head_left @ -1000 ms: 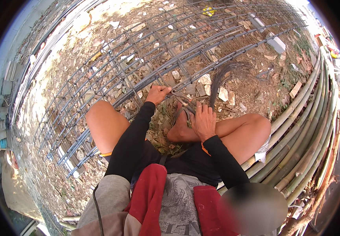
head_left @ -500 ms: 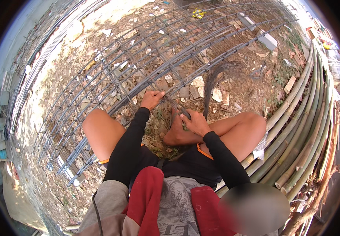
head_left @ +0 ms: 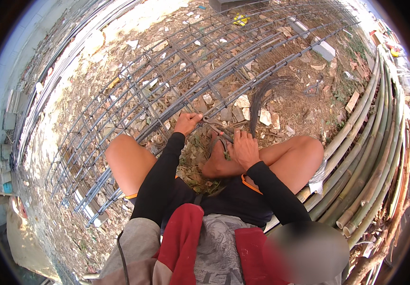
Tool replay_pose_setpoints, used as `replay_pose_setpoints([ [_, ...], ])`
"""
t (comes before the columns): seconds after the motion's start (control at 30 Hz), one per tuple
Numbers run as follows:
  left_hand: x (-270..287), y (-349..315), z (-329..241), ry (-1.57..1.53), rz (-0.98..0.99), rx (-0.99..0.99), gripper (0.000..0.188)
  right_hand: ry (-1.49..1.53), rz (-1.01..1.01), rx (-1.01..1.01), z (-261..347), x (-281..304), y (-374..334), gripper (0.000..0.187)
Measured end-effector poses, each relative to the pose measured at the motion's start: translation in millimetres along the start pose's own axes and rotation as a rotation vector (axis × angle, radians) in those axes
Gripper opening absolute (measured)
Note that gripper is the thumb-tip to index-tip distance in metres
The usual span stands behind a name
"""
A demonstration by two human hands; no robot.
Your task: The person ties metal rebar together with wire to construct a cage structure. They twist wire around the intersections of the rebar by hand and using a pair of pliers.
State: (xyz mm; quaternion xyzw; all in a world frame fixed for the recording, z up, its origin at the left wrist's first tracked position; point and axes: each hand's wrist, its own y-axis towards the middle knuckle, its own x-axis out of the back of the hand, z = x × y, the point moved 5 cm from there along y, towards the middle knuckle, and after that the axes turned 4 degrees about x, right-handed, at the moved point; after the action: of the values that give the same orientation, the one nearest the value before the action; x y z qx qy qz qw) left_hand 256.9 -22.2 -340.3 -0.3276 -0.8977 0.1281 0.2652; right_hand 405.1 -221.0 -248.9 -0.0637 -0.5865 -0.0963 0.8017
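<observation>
"Over on the left, what is that?"

"A big cage of metal bars, lying on the ground."

"And the left hand?"

"It is at the cage's near edge, fingers curled. It's too small to tell if they pinch a wire or bar."

"What comes after?"

"Pincers. Their tips are near the left fingers. The right hand is wrapped on the handles. The hands are apart."

"Which step is this?"

"Maybe putting the pincers to work by the bar. Next would need a still left hand and a squeeze from the right."

"Is there room?"

"Left is tight, with bars. A foot is just below the pincers, so low moves need care. Dark wires lie near the right hand. Bamboo poles edge the far right, well apart."
</observation>
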Motion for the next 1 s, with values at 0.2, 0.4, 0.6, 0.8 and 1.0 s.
replay_pose_setpoints([
  [0.2,-5,-2,4,-0.056,0.030,0.093,0.044,0.299,0.368,-0.278,-22,-31,7,0.043],
  [0.4,-3,2,7,-0.101,0.067,0.135,0.044,1.128,0.805,-0.574,-20,-52,-4,0.044],
  [0.6,-3,12,22,-0.085,0.093,0.128,0.045,0.502,0.392,-0.143,-15,4,14,0.053],
  [0.8,-10,1,2,-0.127,0.093,0.099,0.046,-0.302,-0.216,0.292,-3,40,11,0.057],
  [1.0,-8,-4,3,-0.098,0.077,0.089,0.045,0.155,0.197,-0.071,-37,-34,8,0.039],
])
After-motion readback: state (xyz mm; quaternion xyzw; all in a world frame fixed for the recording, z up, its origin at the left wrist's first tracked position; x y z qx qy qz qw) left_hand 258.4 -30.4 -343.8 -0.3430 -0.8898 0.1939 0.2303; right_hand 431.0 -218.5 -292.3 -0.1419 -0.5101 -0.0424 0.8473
